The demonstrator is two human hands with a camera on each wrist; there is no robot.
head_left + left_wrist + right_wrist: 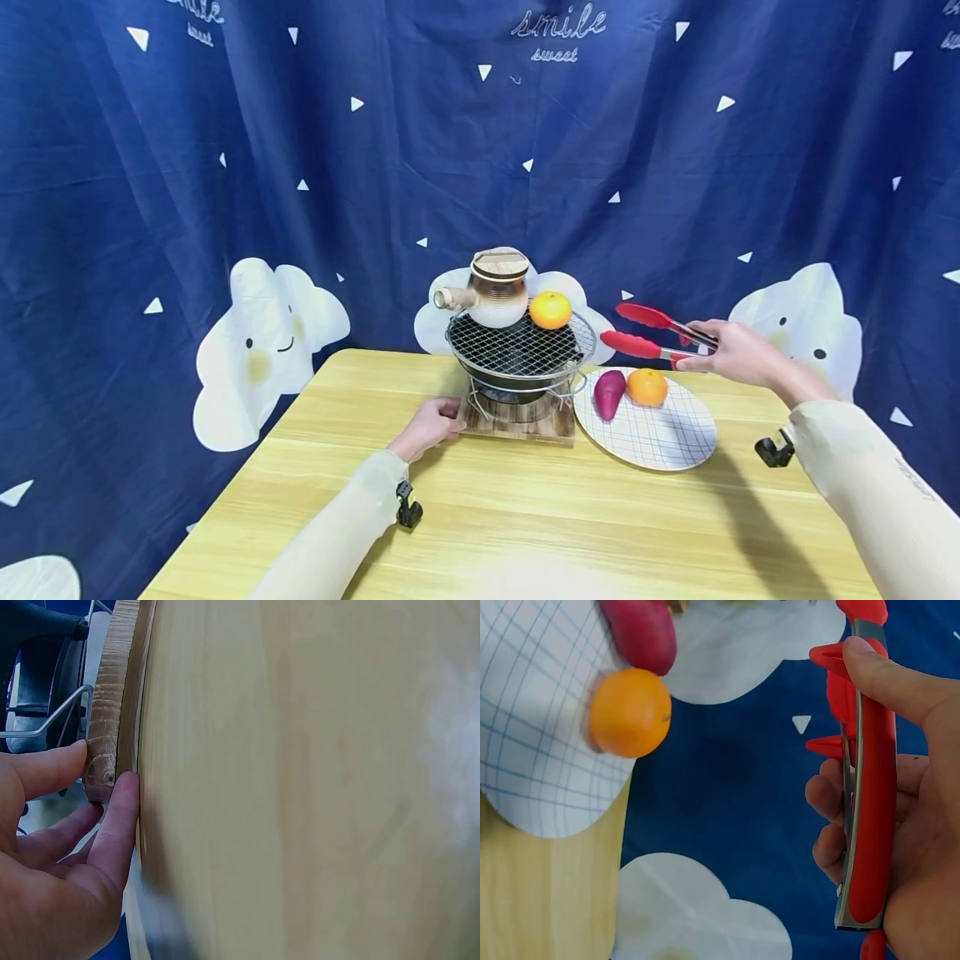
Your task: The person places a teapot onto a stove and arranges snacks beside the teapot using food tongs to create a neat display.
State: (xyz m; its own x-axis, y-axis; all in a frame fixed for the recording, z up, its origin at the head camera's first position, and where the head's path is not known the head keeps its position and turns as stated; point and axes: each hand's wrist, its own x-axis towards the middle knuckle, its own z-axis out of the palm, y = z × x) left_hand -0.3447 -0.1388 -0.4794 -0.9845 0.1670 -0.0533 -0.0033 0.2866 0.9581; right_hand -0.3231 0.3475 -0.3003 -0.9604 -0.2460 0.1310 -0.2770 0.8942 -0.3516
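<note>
My left hand [432,429] grips the left front corner of a wooden board [517,429], thumb on top and fingers at its edge and underside, as the left wrist view shows. On that board stands a round tabletop grill [517,358] with a wire mesh top. A small clay pot [498,296] with a wooden lid and side handle sits on the mesh, beside an orange [551,310]. In my right hand [738,354] are red-tipped tongs [874,795], their arms spread with nothing between the tips. They point left, above the plate's far side.
Right of the grill lies a white plate [675,433] with blue grid lines. It bears a purple-red sweet potato [609,394] and a second orange [647,387]. Behind the wooden table [465,517] hangs a blue curtain [420,125] with white clouds and triangles.
</note>
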